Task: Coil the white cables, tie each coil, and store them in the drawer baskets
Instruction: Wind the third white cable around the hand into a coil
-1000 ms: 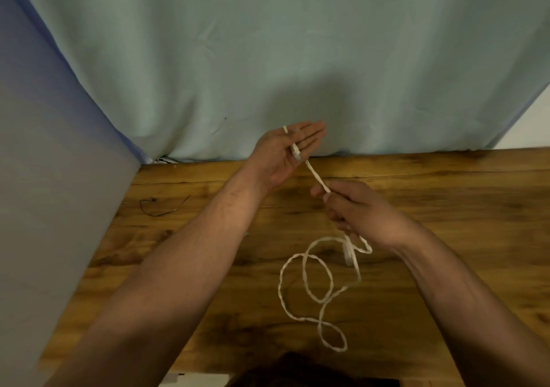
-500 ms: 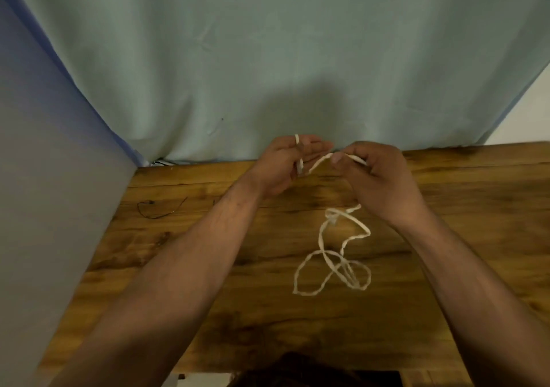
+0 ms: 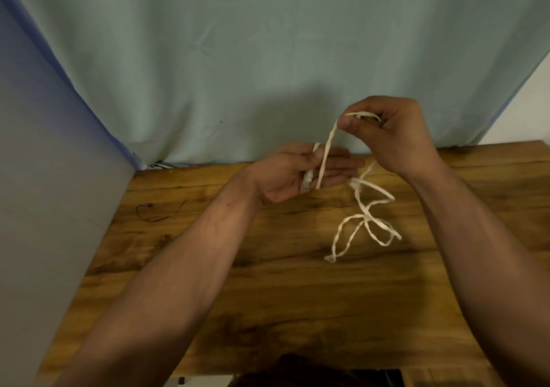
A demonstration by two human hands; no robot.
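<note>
The white cable (image 3: pixel 326 145) is a thin, twisted cord, and it looks light and completely limp. Nothing in it holds a shape on its own, so I judge any loop will collapse the moment it is let go.

One end lies across the left hand (image 3: pixel 285 175), which is held palm up just above the far edge of the desk (image 3: pixel 268 297). Its fingers (image 3: pixel 342 164) lie straight and close together, and the thumb appears to pin the cable end against them. From there a taut strand rises to the right hand (image 3: pixel 395 139), which is raised higher and pinches the cable between thumb and curled fingers (image 3: pixel 346 123). The slack drops behind that hand into loose, crossing loops on the desk, just to the right of the left hand.

The best hold is probably the one in use: anchor the end under the thumb and guide the running length with a light pinch close to the coil. Tension matters more than force. The crossed loops on the desk could snag or knot if pulled quickly.

A thin black wire (image 3: pixel 157 211) lies well apart on the desk's left side.
</note>
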